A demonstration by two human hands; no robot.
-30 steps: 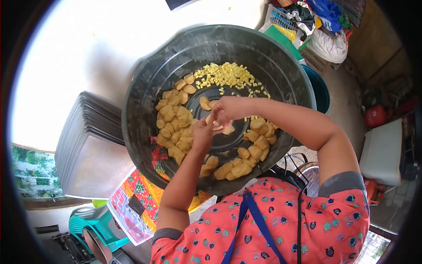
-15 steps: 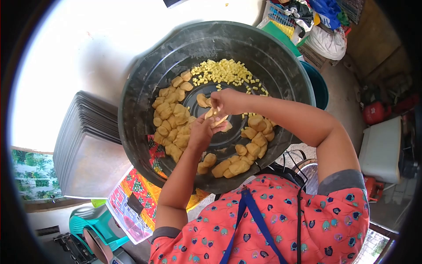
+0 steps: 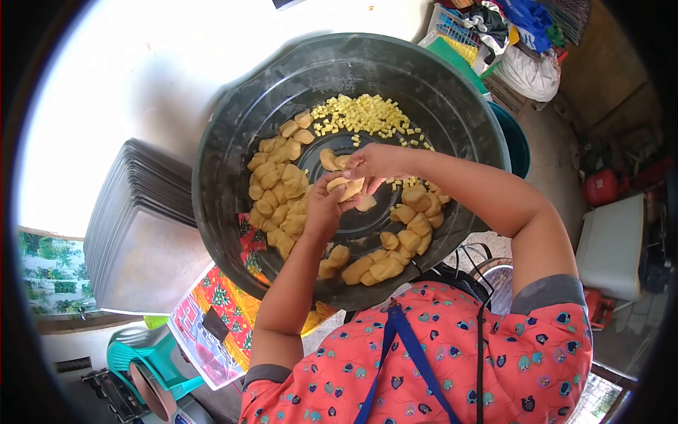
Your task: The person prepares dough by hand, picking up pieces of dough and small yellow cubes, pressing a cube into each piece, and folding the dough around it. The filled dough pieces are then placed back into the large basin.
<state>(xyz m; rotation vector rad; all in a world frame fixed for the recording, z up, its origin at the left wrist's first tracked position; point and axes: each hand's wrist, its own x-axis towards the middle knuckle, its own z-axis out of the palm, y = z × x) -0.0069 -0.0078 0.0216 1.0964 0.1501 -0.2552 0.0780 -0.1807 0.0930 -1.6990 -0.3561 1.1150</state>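
The left grip point(image 3: 328, 205) pinches dough point(image 3: 351, 189) over the tub point(image 3: 227, 145), well inside its rim; whether the right grip point(image 3: 376, 162) pinches it too, I cannot tell. Mostly hidden a second ago, the dough now shows.

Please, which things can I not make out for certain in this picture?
All in the head view:
Underside of the dough piece: hidden by the left grip.
Floor of the basin beneath the right forearm: hidden by that arm.
Inside of the teal tub: mostly hidden by the basin.
Dark object: cut off by the top edge.
Layers in the grey stack: too thin to count.
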